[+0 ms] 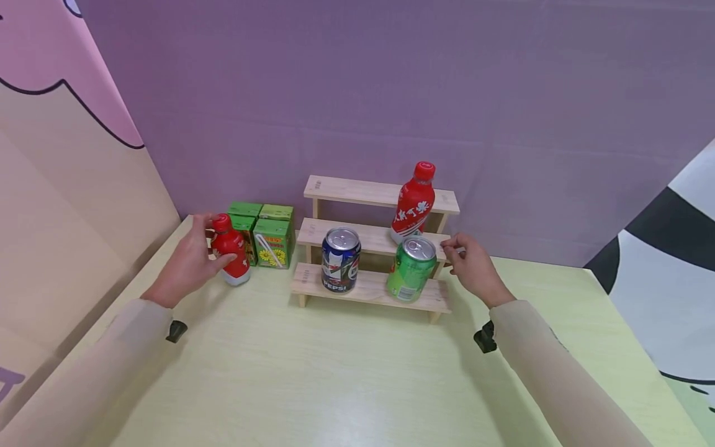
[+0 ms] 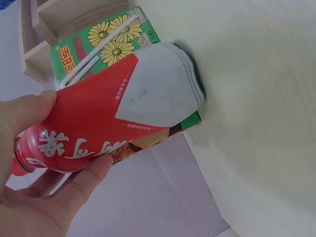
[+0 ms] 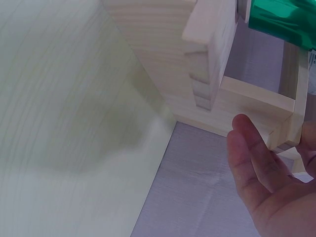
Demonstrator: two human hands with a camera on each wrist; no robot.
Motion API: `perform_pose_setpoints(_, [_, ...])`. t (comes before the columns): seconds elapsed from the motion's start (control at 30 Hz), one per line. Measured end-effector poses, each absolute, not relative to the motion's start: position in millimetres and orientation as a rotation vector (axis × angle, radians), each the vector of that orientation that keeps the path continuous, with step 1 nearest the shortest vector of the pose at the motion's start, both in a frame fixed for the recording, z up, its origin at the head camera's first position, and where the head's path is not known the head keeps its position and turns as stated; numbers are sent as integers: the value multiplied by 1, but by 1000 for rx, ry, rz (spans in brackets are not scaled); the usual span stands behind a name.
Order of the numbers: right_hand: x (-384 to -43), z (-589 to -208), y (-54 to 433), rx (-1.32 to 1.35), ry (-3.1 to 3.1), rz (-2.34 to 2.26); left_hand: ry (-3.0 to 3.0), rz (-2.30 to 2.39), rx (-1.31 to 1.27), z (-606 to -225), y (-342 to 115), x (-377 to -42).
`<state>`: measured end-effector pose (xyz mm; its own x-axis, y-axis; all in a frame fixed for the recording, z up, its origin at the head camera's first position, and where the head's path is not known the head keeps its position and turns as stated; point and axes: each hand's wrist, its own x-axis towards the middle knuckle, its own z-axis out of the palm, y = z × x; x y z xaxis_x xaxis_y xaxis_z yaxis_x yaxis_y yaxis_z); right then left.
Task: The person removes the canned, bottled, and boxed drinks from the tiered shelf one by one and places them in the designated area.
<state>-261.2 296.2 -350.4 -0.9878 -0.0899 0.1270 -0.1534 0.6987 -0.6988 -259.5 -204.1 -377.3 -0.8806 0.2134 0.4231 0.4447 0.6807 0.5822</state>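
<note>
My left hand (image 1: 192, 257) grips a red plastic drink bottle (image 1: 230, 253) with a white base, thumb on one side and fingers on the other. Its base is close to the tabletop, just in front of green drink cartons (image 1: 272, 243). At the right end of a three-step wooden shelf (image 1: 368, 285), my right hand (image 1: 472, 267) pinches the middle board's end (image 3: 289, 136) between thumb and fingers. A second red bottle (image 1: 414, 208) stands on the middle step. On the lowest step are a dark blue Pepsi can (image 1: 341, 261) and a green can (image 1: 412, 270).
The pale wooden table (image 1: 335, 372) runs back to a purple wall panel (image 1: 363, 93). To the left rises a beige and pink panel (image 1: 67, 205). A black-and-white patterned panel (image 1: 670, 267) borders the right side. One carton carries white straws (image 2: 101, 49).
</note>
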Motion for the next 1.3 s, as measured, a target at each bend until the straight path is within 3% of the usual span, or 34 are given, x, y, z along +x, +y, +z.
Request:
perform_pose_setpoints(0.37, [-262, -354, 297, 211, -2809, 1201, -2555, -961, -481, -376, -201, -257])
perform_pose_setpoints(0.63, [-261, -349, 296, 195, -2827, 1175, -2449, -918, -561, -353, -193, -252])
perform_pose_setpoints(1.3, [-262, -352, 297, 190, -2833, 1144, -2421, -906, -802, -300, -112, -253])
